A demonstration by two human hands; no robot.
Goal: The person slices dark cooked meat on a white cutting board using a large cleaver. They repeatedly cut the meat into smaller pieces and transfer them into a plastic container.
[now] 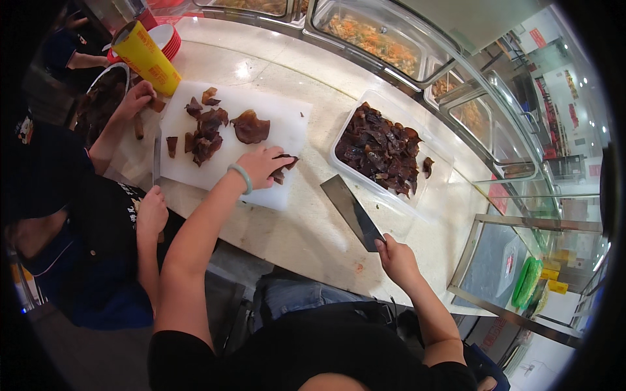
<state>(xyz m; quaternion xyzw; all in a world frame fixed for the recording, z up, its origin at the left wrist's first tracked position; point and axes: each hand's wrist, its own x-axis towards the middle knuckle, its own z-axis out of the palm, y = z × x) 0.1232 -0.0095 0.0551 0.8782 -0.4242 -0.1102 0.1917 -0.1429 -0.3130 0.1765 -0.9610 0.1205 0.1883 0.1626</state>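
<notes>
My left hand (260, 167), with a pale green bangle at its wrist, has its fingers on dark brown wood ear fungus (282, 172) at the near right part of a white cutting board (234, 195). My right hand (397, 259) grips the handle of a cleaver (349, 210), its broad blade over the counter, right of the board. Other fungus pieces (208, 134) lie on the board, with one large rounded piece (250, 127) apart from them. A clear plastic tub (337, 161), right of the board, holds many dark cut pieces.
On the left a co-worker's hand (152, 212) holds a knife (156, 159) beside the board; their other hand (138, 97) is near a bowl of fungus (100, 105). A yellow cylinder (149, 58) and stacked red bowls (171, 43) stand behind. Covered food trays (374, 41) line the counter's far side.
</notes>
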